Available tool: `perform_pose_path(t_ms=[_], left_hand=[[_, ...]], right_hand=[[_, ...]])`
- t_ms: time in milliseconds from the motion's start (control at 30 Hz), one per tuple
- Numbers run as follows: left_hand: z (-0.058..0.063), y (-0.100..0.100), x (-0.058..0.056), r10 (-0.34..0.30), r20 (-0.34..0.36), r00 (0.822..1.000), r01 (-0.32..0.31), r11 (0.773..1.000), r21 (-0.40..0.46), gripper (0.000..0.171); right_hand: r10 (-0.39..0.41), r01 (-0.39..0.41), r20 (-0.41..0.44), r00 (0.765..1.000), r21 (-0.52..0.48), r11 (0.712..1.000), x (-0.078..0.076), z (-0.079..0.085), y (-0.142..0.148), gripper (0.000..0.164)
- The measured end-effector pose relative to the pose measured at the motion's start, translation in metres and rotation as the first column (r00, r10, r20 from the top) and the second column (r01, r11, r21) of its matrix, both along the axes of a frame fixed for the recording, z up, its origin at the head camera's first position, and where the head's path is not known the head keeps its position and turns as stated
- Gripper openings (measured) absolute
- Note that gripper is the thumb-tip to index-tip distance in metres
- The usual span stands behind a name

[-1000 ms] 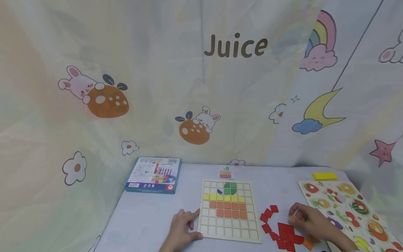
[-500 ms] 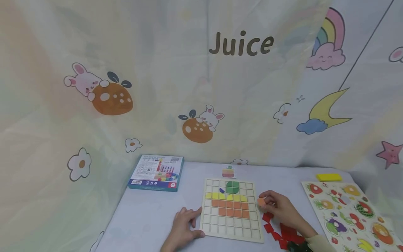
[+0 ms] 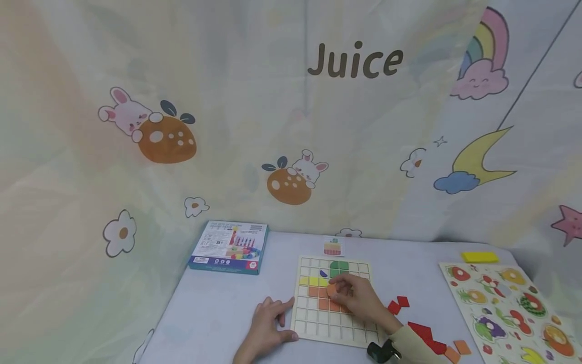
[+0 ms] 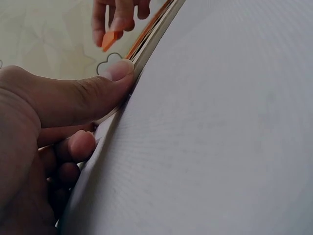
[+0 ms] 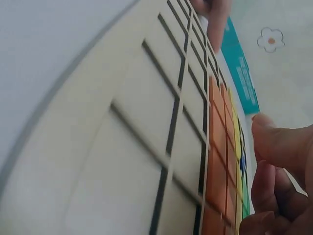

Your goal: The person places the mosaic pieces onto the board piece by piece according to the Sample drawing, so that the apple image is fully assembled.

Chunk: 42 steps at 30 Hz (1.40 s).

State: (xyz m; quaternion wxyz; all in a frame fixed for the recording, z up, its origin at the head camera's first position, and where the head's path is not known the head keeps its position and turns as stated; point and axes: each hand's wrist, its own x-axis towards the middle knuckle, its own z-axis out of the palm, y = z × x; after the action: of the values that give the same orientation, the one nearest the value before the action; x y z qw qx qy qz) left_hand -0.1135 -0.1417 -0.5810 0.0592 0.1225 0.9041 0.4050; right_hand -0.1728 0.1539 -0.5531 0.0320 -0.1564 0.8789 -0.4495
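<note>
A cream gridded board [image 3: 313, 328] lies on the table, with green pieces [image 3: 339, 265], yellow pieces [image 3: 313, 281] and orange square tiles [image 3: 317, 291] set in its cells. My left hand [image 3: 267, 327] is at the board's left side, thumb and index finger spread along the edge; the left wrist view shows the thumb [image 4: 93, 95] pressing the rim. Over the board's middle, my right hand [image 3: 362, 299] pinches an orange tile [image 4: 109, 41] between thumb and fingers. That hand covers part of the filled rows. In the right wrist view its thumb [image 5: 279, 142] shows, but no tile is discernible.
Red tiles [image 3: 420, 331] and loose orange tiles [image 3: 463, 347] lie right of the board, partly behind the right sleeve [image 3: 416, 346]. A picture card [image 3: 333, 246] sits behind it. Farther out are a box [image 3: 229, 247], a yellow block [image 3: 479, 257] and a fruit-picture board [image 3: 509, 308].
My right hand has carried the orange tile leftward from the loose tiles to above the board's middle. The left hand keeps its place at the edge. The head view has shifted slightly.
</note>
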Motion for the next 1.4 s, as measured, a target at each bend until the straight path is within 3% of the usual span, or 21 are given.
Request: perform_pose_path(t_ms=[200,333,500,633,1067,1400], left_hand=[[0.002,0.001,-0.002,-0.007,0.006,1.000,0.007,1.000,-0.007,0.084],[0.002,0.001,-0.003,-0.005,0.025,1.000,0.005,1.000,-0.008,0.083],[0.000,0.001,-0.003,-0.002,0.028,1.000,0.002,1.000,-0.002,0.084],[-0.001,0.001,-0.002,0.004,0.026,1.000,-0.004,1.000,0.005,0.085],[0.002,0.001,-0.002,-0.001,0.012,1.000,0.001,1.000,0.004,0.084],[0.001,0.000,-0.001,0.005,0.005,1.000,-0.005,1.000,0.010,0.084]], right_hand=[[0.055,-0.053,0.073,0.996,-0.034,0.998,0.004,0.003,-0.021,0.027],[0.047,-0.051,0.111,0.993,0.027,0.998,0.006,0.004,-0.030,0.028],[0.052,-0.058,0.039,0.998,0.179,0.982,0.009,0.004,-0.036,0.028],[0.070,-0.068,-0.002,0.998,0.246,0.967,0.012,0.007,-0.041,0.028],[0.087,-0.092,0.034,0.996,0.261,0.961,0.007,0.013,-0.042,0.022],[0.139,-0.125,-0.027,0.990,0.285,0.950,0.005,0.003,-0.044,0.013]])
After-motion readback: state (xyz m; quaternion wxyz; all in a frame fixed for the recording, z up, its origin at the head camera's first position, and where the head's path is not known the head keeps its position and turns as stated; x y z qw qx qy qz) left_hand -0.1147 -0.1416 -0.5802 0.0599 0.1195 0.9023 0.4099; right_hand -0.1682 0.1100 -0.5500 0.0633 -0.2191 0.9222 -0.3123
